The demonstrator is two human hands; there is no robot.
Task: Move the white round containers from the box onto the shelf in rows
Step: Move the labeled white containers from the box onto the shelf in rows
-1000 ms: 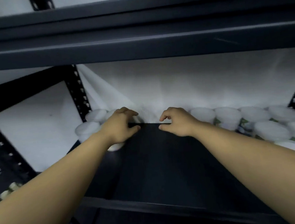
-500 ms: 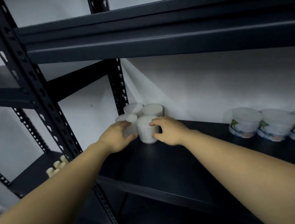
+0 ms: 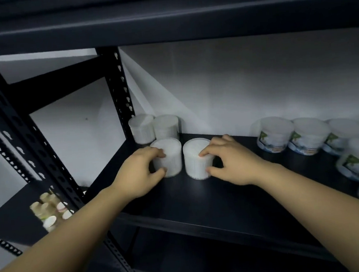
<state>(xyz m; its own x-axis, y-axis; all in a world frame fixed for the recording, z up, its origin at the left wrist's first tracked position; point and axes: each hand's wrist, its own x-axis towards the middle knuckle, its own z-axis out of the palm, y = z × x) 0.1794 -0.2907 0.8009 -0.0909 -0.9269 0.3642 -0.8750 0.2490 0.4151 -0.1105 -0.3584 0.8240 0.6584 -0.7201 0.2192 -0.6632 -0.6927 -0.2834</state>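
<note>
Several white round containers stand at the left end of the dark shelf (image 3: 201,202). Two are at the back by the wall: one in the corner (image 3: 141,131) and one beside it (image 3: 166,127). Two stand in front, side by side with a small gap. My left hand (image 3: 137,174) grips the front left container (image 3: 171,158) from its left side. My right hand (image 3: 230,162) grips the front right container (image 3: 195,158) from its right side. Both containers rest upright on the shelf. The box is out of view.
Wider white tubs with green labels (image 3: 275,133) stand in rows at the right end of the shelf. A black perforated upright (image 3: 119,93) stands at the back left corner. A lower shelf at left holds small pale items (image 3: 49,212). The upper shelf board (image 3: 165,19) hangs close overhead.
The view has dropped and moved closer. My hands have pulled apart a little, and the two front containers now stand with a gap between them, each held by one hand.
</note>
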